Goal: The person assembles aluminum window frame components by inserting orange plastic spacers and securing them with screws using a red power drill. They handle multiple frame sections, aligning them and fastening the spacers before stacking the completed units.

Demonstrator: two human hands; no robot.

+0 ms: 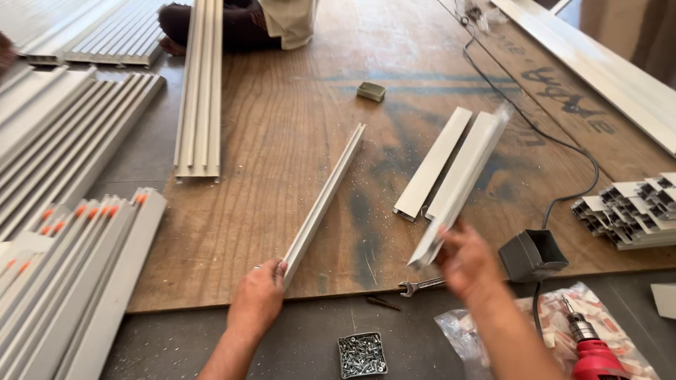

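Our left hand (258,299) grips a long profile (324,202); our right hand (467,262) grips another profile (461,190); a small tray (362,355) holds screws (360,352).

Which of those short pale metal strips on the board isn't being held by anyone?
The flat strip lying alone mid-board. The left hand grips the thin strip; the right hand lifts the blurred one beside it.

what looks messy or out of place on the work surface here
Metal shavings are scattered over the plywood board, and a loose drill bit lies on the grey floor beside a spanner. The screws sit contained in their small tray. The profiles look undamaged.
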